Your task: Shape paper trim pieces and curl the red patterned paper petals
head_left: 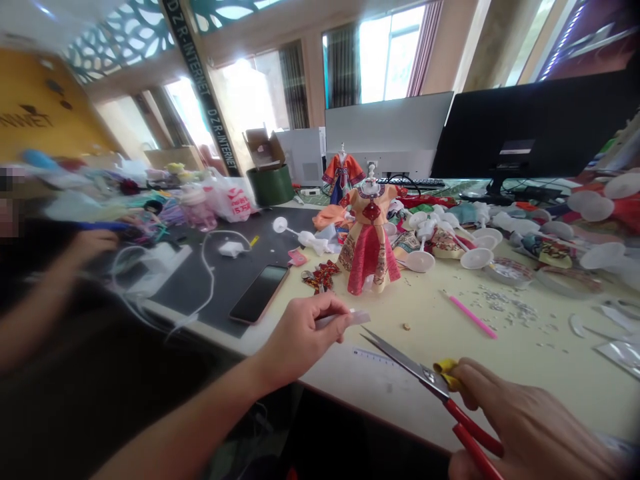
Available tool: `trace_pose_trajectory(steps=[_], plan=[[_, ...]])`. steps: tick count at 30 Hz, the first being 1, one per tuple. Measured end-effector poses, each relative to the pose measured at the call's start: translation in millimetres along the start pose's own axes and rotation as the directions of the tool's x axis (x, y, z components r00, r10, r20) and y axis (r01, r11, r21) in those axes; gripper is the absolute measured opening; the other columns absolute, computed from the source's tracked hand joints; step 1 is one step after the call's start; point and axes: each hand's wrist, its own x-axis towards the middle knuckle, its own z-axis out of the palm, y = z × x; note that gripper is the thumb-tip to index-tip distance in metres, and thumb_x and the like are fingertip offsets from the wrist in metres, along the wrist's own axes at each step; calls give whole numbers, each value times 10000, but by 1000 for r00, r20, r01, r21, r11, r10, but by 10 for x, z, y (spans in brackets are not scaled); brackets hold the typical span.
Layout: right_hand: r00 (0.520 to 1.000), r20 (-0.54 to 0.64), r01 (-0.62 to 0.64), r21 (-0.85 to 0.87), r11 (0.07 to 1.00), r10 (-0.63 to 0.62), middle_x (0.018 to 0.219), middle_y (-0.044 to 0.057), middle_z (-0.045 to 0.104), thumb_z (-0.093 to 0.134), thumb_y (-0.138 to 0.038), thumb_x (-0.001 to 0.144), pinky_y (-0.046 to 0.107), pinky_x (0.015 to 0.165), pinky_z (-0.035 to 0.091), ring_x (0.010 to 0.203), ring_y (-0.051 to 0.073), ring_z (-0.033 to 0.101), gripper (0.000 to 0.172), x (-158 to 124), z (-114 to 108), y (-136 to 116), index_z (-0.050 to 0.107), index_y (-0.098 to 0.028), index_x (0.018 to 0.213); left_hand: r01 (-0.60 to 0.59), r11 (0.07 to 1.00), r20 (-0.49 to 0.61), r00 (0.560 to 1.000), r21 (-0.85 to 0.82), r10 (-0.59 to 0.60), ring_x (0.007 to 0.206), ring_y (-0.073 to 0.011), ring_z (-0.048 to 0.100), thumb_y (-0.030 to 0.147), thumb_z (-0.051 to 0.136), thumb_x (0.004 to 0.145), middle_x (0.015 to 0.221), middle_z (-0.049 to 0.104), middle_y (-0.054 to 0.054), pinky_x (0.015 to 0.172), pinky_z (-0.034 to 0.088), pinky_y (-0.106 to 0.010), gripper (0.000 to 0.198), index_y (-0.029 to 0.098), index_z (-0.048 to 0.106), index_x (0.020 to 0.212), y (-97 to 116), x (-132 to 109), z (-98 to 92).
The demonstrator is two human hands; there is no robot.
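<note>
My left hand [305, 333] pinches a small clear strip [356, 318] over the table's front edge. My right hand [530, 427] grips red-handled scissors [425, 373] with their blades open. The blade tips point up and left toward the strip, just below it. Behind them, a doll dress in red and cream [369, 250] stands upright on a small white stand. A red patterned cloth piece [321, 276] lies to its left on the cream table [450, 360].
A phone [260, 293] lies on a dark mat beside a white cable. Several white doll stands [475, 257], a pink stick [473, 317] and cloth scraps litter the table. Two monitors stand behind. Another person's arm [45, 293] is at left.
</note>
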Motion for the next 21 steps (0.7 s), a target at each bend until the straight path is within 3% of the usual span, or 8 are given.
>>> trace_pose_trajectory(steps=[3,8,21], plan=[[998,50,-49,-24,999,50,716,25,640,638,-443,651,288,507,387,612,245,600,280,74,-73,-118,537,-242,818,5,999,-46,999,-37,-6,512,-67,464,371,595,824,610,568,21,488,362,-172,220,156,608,779,-36,-34,76],[996,57,-62,-17,998,63,764,34,638,592,-530,694,301,548,386,648,242,591,322,88,-71,-88,528,-238,816,27,993,-81,996,-113,-36,491,-57,445,346,620,810,600,572,27,478,360,-160,184,163,614,790,-115,-62,141],[992,82,-96,7,995,95,784,22,628,601,-498,688,304,570,366,685,243,575,294,113,-60,-138,507,-240,793,39,976,-78,995,-214,-57,462,-54,414,400,606,810,582,564,15,451,340,-169,255,147,613,784,-168,-55,200]])
